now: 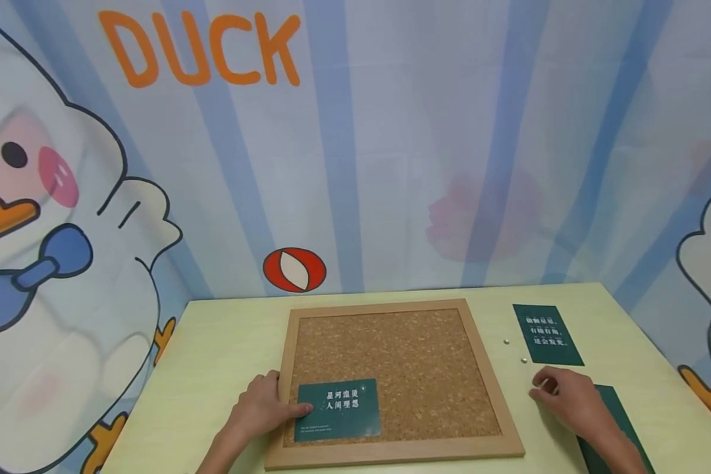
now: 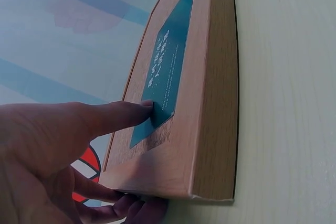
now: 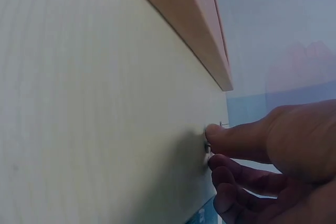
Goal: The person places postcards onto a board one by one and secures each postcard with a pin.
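A green card (image 1: 336, 411) with white characters lies on the lower left of a wood-framed cork board (image 1: 403, 368). My left hand (image 1: 262, 407) rests at the board's left edge. Its thumb presses the card's left end, and its other fingers sit outside the frame (image 2: 220, 103). To the right of the board, my right hand (image 1: 569, 398) is low over the table, with thumb and fingertips brought together. A small metallic thumbtack (image 3: 207, 148) shows between them, mostly hidden. Two silver thumbtacks, one nearer (image 1: 524, 360) and one farther (image 1: 506, 342), lie beyond that hand.
Another green card (image 1: 548, 334) lies at the table's back right. A further green card (image 1: 619, 415) is partly under my right forearm. The pale table (image 1: 225, 342) meets a printed curtain (image 1: 379, 164) at its back edge.
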The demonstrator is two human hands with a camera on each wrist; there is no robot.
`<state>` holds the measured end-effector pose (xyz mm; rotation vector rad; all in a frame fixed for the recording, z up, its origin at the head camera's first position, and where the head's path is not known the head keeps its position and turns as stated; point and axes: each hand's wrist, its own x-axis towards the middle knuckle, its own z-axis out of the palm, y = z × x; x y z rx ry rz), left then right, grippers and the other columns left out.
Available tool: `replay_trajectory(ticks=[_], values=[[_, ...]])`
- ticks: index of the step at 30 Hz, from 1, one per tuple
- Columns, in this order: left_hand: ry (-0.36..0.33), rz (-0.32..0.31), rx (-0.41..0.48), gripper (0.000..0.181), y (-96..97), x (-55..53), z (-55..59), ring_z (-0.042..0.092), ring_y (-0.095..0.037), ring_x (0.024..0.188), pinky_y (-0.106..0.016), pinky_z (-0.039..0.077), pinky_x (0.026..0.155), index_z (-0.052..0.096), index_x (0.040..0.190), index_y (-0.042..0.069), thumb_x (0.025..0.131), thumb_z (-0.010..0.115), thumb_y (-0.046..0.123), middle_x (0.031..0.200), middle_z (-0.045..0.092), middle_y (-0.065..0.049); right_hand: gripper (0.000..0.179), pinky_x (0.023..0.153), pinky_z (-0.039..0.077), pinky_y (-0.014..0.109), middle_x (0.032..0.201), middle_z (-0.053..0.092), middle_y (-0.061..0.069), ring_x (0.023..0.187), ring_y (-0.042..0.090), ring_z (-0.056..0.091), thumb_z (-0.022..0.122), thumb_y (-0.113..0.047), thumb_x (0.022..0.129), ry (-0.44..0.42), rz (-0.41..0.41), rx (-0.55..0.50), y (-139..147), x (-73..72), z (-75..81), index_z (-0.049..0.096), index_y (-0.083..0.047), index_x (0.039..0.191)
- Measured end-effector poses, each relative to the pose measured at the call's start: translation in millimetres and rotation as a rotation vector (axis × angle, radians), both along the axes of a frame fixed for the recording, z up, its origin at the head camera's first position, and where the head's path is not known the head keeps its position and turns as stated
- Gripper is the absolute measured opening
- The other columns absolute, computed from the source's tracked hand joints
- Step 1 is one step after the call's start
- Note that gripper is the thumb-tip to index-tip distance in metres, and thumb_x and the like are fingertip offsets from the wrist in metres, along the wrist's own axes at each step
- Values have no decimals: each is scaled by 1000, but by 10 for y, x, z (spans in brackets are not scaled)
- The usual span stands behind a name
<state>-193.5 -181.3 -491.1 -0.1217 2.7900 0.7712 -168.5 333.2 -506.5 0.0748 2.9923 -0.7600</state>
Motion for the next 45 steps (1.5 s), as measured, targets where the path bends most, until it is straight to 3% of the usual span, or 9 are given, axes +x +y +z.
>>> replay_trajectory(ticks=[11,16,20,28,35,41,45], values=[[26,-5,25,95,-14,6,-4,59,-28,85,-47,56,76,55,130,-12,71,94,52,99,61,-15,6,67,47,39,78,60,2,74,20,53,73,-2,93,2,3,49,-44,29,5,68,0,90],[37,-8,25,95,-25,3,-20,58,-27,84,-46,56,75,55,130,-12,71,94,52,98,61,-14,2,69,48,39,80,60,4,75,21,54,68,4,92,-14,6,53,-90,1,20,66,3,93],[46,-19,28,93,-26,-4,-17,59,-27,84,-47,55,75,56,129,-12,72,93,51,98,61,-14,10,68,47,39,81,59,5,75,21,54,63,6,88,-20,14,29,-121,-20,53,66,6,98],[48,-18,24,91,-36,3,-5,59,-28,87,-49,55,77,56,130,-12,73,93,49,100,62,-15,18,61,47,29,89,58,4,75,17,55,67,6,86,131,120,-93,-271,2,115,69,0,104],[37,-12,29,89,-32,6,18,60,-28,86,-48,55,77,56,130,-11,73,94,46,100,63,-15,19,67,55,24,93,63,1,79,10,63,68,8,88,270,162,-222,-478,-21,136,75,-6,100],[26,-16,35,89,-26,7,40,60,-28,86,-47,55,77,55,130,-12,74,94,45,100,63,-15,21,74,57,22,96,65,2,84,10,65,69,9,89,286,196,-371,-664,-95,166,77,-5,102],[25,-21,38,87,-30,-4,45,60,-27,85,-46,55,75,56,129,-12,74,94,43,99,65,-14,21,76,57,22,96,64,1,85,12,63,72,9,89,277,227,-415,-822,-139,200,77,-4,104]])
